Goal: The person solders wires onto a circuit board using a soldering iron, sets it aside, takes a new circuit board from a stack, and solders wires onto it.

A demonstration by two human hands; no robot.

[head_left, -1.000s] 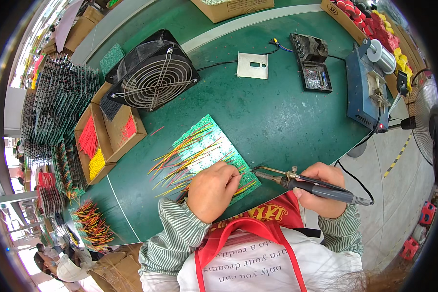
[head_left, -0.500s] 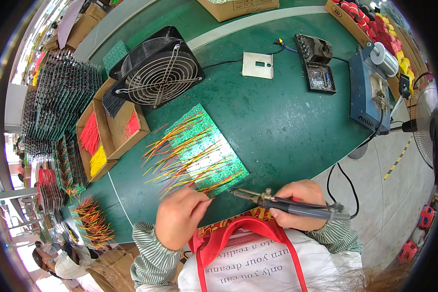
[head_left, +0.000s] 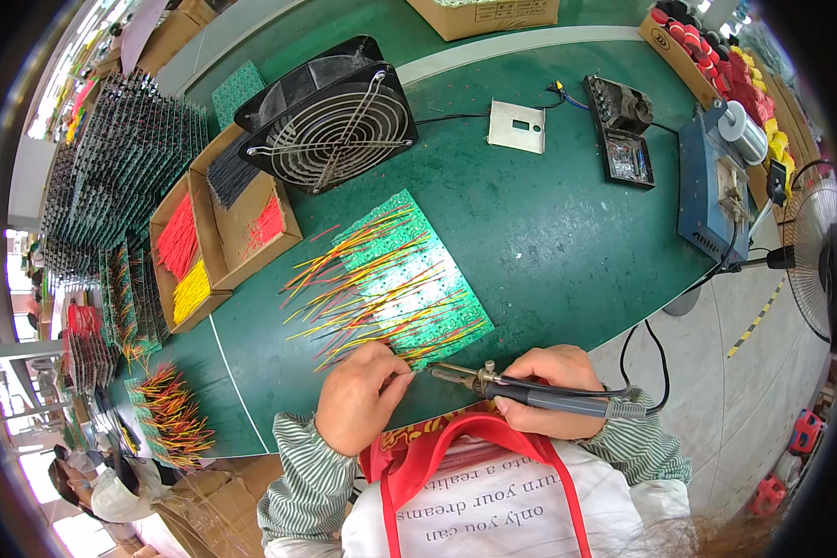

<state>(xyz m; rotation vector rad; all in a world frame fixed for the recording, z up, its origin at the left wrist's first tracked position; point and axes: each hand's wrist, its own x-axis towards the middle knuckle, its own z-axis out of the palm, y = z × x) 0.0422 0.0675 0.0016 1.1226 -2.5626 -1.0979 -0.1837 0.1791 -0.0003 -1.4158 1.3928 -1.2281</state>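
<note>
A green circuit board (head_left: pixel 451 312) lies on the bench, with rows of red, yellow and black wires (head_left: pixel 367 296) sticking out to its left. My left hand (head_left: pixel 355 395) is at the board's near edge. Its thumb and forefinger are pinched on a thin wire, of which only a tiny end shows. In my right hand (head_left: pixel 553 381) is a grey-handled soldering iron (head_left: pixel 558 400) with a metal feed guide on top. The iron's tip points left, close to my left fingertips and the near corner of the board.
A cardboard box (head_left: pixel 242 260) of cut wires and a black fan (head_left: pixel 335 121) stand at left, by stacked boards (head_left: pixel 126 177). A wired board (head_left: pixel 169 418) lies near left. Farther right are a metal plate (head_left: pixel 517 127), a black tray (head_left: pixel 623 130) and a blue solder-feeder unit (head_left: pixel 707 191).
My left hand has moved up and right to the board's near edge. The iron's tip has come left, closer to my left fingers. The whole view has shifted slightly.
</note>
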